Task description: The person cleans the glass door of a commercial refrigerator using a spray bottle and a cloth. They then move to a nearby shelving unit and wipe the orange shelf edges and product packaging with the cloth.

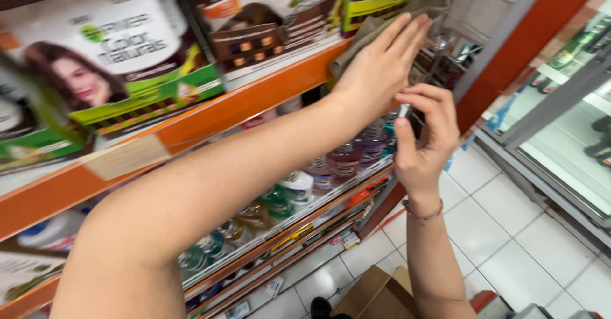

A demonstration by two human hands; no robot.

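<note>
Olive-grey cloth (375, 26) pressed flat on the front edge of the orange shelf (254, 99), right at its far end. Left hand (382, 64) open, fingers straight, palm holding the cloth down. Right hand (426, 134) just below that shelf edge, curled, pinching a small pale object (405, 110). Hair dye boxes (114, 58) stand above the edge; bottles (331, 166) below it. Risk: a wide sweep could nudge boxes off, or the loosely pinned cloth slips off the end
</note>
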